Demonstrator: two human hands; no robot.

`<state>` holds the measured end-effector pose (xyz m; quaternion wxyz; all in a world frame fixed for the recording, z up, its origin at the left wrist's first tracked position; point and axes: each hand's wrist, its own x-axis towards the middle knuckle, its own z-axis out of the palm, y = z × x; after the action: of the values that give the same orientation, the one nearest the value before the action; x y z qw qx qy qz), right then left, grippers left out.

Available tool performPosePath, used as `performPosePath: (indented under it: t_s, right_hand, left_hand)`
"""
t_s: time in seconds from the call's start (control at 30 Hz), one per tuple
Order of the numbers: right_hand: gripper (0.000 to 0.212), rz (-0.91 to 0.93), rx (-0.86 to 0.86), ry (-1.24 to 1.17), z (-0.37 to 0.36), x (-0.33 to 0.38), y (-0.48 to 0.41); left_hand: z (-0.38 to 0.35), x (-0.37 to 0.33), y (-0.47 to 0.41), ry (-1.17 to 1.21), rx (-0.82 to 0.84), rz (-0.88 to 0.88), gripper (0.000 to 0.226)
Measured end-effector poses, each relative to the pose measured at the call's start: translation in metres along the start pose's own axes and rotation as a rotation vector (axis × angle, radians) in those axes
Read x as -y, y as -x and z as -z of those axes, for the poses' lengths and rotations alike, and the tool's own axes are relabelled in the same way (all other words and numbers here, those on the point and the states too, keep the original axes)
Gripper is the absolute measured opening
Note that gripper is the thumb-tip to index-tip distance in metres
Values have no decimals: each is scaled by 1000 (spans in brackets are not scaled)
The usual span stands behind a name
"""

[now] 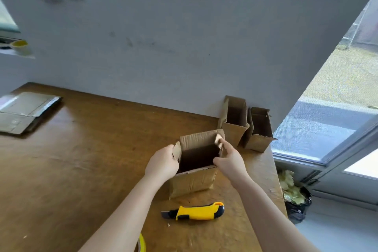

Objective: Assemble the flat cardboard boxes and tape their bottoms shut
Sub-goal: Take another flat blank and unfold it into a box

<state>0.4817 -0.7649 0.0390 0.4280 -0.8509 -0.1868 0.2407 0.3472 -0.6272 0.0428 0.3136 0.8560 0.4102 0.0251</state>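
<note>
Cardboard box [193,181] | your left grip [163,161] and right grip [230,159] are clamping its rim | squeezing harder, you are probably risking buckled walls

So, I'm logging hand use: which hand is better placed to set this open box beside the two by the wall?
Right, probably. The right hand grips the held box at its right wall, and the two standing boxes are just beyond on that side; the left hand would have to reach across.
</note>
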Motion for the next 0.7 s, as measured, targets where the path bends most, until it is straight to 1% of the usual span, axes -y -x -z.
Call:
performPosePath:
  t_s: [0.07, 0.13, 0.2, 0.23, 0.27, 0.3, 0.33, 0.4, 0.43, 0.5, 0.57, 0.6, 0.67, 0.7]
  right_hand:
    - [67, 114, 35, 205, -1, 1, -1]
    - [61, 218, 93, 387, -5, 2, 0]
    - [65, 244, 181, 490, -7, 5, -2]
    - [68, 205, 234, 500, -7, 6, -4]
    - [69, 135, 289, 463, -6, 9, -7]
    - [63, 66, 334, 385, -3, 11, -8]
    - [50, 9, 374, 294, -1, 14, -9]
    - [22, -64, 422, 158, 3, 19, -10]
    - [20, -71, 423, 119, 4, 19, -11]
    - [30, -15, 416, 95, 4, 15, -13]
    - [37, 74, 387, 191, 0, 8, -15]
    - [44, 101, 365, 237, -3, 2, -17]
    - [52, 121, 317, 250, -10, -6, -19]
    - [52, 122, 289, 241, -12, -8, -20]
  left_hand:
    - [2, 2, -5, -1, -99, 43, 48]
    - [1, 3, -7, 11, -194, 77, 46]
    - [-3, 5, -8, 61, -248, 26, 49]
    - [-5, 6, -9, 92, -254, -30, 51]
    - [-7, 6, -9, 126, -240, -88, 55]
    - [-9, 7, -9, 153, -216, -138, 58]
    - [-10, 7, -8, 156, -189, -177, 58]
    - [-9, 8, -6, 74, -158, -236, 52]
    - [-9, 10, -7, 17, -153, -268, 52]
    - [-5, 12, -7, -83, -107, -309, 66]
    - [2, 13, -5, -152, -5, -311, 83]
    - [5, 14, -3, -179, 45, -309, 87]
    - [8, 17, -2, -200, 99, -313, 84]
    - [8, 18, -2, -182, 100, -321, 77]
